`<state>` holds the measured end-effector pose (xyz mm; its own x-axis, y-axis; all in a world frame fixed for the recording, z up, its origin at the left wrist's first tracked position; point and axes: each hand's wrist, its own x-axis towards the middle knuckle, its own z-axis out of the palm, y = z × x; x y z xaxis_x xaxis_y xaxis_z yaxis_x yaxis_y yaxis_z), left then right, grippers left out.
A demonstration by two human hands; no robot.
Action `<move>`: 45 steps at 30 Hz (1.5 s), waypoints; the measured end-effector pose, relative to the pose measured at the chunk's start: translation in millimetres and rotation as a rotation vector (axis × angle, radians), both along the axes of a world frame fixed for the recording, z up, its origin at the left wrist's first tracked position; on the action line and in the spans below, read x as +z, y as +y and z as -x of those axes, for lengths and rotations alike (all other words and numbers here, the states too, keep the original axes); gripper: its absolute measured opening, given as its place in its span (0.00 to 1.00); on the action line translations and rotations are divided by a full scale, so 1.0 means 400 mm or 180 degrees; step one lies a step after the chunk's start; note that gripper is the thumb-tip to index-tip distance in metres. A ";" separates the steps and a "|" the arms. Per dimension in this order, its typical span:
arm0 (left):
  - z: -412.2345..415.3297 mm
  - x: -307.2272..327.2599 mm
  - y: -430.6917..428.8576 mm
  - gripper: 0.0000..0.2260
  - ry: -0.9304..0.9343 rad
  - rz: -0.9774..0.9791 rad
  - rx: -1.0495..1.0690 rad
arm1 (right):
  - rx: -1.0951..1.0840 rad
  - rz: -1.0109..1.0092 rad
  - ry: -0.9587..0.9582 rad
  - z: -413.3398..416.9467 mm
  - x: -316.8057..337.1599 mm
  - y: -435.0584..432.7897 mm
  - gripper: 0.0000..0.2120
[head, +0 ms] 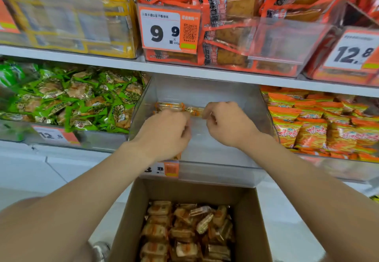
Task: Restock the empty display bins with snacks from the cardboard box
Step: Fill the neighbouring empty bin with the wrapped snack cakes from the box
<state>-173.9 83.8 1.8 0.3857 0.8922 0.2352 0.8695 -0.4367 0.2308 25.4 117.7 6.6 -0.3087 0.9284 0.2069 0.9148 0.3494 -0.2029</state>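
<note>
A clear plastic display bin (205,169) sits in the middle of the lower shelf, nearly bare inside. Both my hands reach into it. My left hand (166,132) is curled around orange-and-clear snack packets (170,105), some showing past its fingers and one below its wrist. My right hand (227,124) pinches the end of another snack packet (196,110) at the back of the bin. Below the bin, an open cardboard box (131,220) holds several of the same wrapped snacks (184,233).
A bin of green-wrapped snacks (78,97) stands to the left, and a bin of orange bags (320,126) to the right. The upper shelf holds yellow packs (67,15) and red-orange packs (235,25) behind price tags (168,29). White shelf edge (205,72) overhangs the bin.
</note>
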 end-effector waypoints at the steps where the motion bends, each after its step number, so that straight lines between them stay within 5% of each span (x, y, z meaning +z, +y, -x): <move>1: -0.001 0.018 -0.037 0.05 -0.0271 0.0020 -0.0053 | 0.0049 0.0018 0.0249 0.007 0.024 -0.054 0.08; 4: 0.008 0.062 -0.146 0.07 -0.0532 0.1007 -0.0612 | 0.0211 0.0330 0.0581 0.023 0.085 -0.237 0.06; 7: 0.016 0.046 -0.226 0.07 0.0353 0.2474 -0.1178 | 0.0448 0.0913 0.0226 0.010 0.040 -0.368 0.06; 10: -0.007 -0.085 -0.257 0.05 0.1350 0.3054 -0.0977 | 0.0559 0.1506 -0.0351 -0.008 -0.096 -0.418 0.09; 13: -0.034 -0.259 -0.257 0.10 0.1607 0.2934 -0.0506 | 0.0275 0.1990 -0.0624 -0.023 -0.253 -0.417 0.10; 20: -0.019 -0.603 -0.325 0.09 0.0838 0.2826 0.0510 | -0.1013 0.2544 -0.0189 -0.038 -0.530 -0.413 0.03; 24: -0.013 -0.722 -0.368 0.22 0.0917 0.2563 0.0947 | -0.2308 0.2392 0.0773 -0.024 -0.648 -0.443 0.30; 31: -0.011 -0.813 -0.340 0.32 0.0978 0.2488 0.1276 | -0.2453 0.2323 0.1739 -0.005 -0.747 -0.441 0.38; 38: -0.002 -0.836 -0.332 0.38 0.0787 0.2267 0.1182 | -0.2081 0.1476 0.1486 -0.003 -0.770 -0.470 0.14; 45: 0.011 -0.820 -0.340 0.29 0.0609 0.2134 0.0916 | -0.2001 0.1990 0.2645 -0.013 -0.703 -0.471 0.06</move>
